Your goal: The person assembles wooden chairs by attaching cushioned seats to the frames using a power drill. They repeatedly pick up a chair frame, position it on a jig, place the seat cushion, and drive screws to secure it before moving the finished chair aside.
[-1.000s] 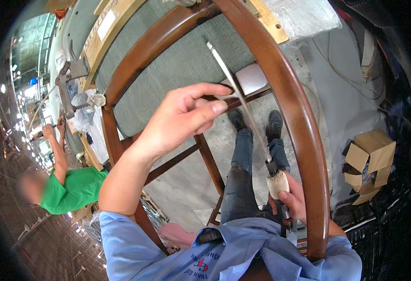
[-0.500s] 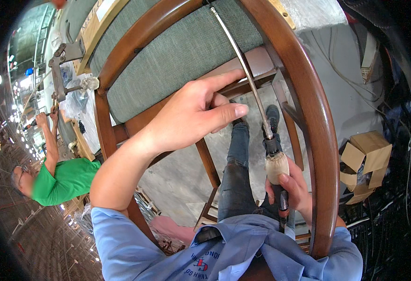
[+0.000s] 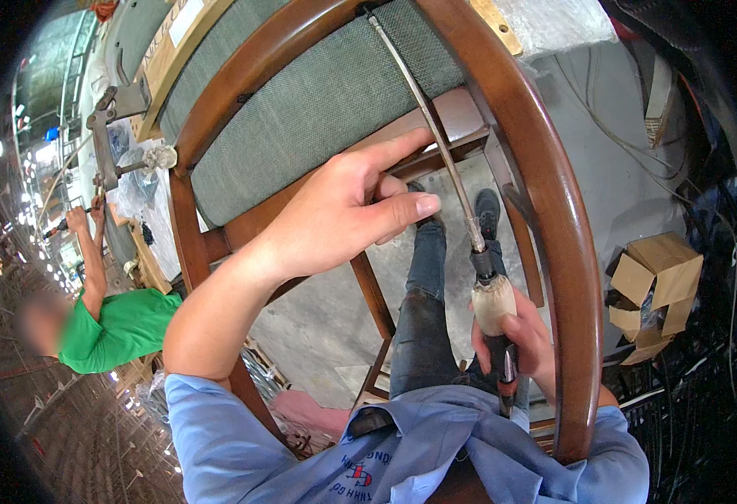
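Note:
My right hand [image 3: 536, 343] is wrapped round a powered screwdriver [image 3: 494, 304] with a pale wrapped grip and a long steel bit. The long bit [image 3: 440, 143] slants up and away, its far tip against the underside of the curved brown wooden chair rail [image 3: 308, 40]. My left hand [image 3: 343, 206] holds nothing. Its index finger points toward the shaft and its thumb is stretched out; whether the fingertip touches the shaft I cannot tell. Behind it lies the chair's grey-green upholstered pad [image 3: 310, 118].
A metal toggle clamp [image 3: 106, 126] presses its pad near the chair's left corner. The chair's thick right rail [image 3: 558, 202] curves past my right arm. An open cardboard box [image 3: 658, 290] stands on the floor at right. Far left, a person in a green shirt [image 3: 129, 328] holds a tool.
The chair, screwdriver and my hands appear shifted slightly left in the view. My grip on the screwdriver and the pose of my left hand look the same.

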Demonstrator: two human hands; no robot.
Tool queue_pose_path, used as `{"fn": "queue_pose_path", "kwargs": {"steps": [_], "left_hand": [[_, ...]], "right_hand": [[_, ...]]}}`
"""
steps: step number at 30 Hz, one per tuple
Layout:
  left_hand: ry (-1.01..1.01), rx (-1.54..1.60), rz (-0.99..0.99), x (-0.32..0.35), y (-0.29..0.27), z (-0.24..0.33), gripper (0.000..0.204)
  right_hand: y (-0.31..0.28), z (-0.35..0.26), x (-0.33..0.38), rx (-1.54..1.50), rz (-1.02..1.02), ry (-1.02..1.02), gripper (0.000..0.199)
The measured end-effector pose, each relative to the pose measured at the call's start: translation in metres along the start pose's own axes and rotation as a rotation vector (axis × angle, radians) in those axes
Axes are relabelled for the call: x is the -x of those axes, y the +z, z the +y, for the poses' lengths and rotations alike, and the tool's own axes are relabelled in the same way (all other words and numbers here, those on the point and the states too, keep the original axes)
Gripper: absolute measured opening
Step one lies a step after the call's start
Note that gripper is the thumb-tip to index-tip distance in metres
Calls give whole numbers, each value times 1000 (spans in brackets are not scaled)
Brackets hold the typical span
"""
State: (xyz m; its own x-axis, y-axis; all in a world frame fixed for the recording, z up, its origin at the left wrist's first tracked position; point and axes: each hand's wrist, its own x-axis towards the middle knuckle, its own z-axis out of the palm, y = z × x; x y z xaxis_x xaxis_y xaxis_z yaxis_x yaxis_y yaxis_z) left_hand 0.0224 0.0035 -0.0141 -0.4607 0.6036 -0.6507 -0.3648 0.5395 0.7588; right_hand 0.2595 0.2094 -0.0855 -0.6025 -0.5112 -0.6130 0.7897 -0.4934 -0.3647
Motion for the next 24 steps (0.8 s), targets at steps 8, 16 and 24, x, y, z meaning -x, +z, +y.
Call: {"fn": "queue_pose_path", "kwargs": {"steps": [8, 16, 24], "left_hand": [[-18, 114, 133, 3, -2, 13, 38], [-13, 323, 219, 7, -21, 13, 19], [155, 504, 229, 3, -26, 4, 18]], "right_hand": [[14, -14, 9, -4, -44, -95, 61], [28, -20, 2, -47, -14, -100, 52], [27, -20, 0, 29, 30, -107, 51]]}}
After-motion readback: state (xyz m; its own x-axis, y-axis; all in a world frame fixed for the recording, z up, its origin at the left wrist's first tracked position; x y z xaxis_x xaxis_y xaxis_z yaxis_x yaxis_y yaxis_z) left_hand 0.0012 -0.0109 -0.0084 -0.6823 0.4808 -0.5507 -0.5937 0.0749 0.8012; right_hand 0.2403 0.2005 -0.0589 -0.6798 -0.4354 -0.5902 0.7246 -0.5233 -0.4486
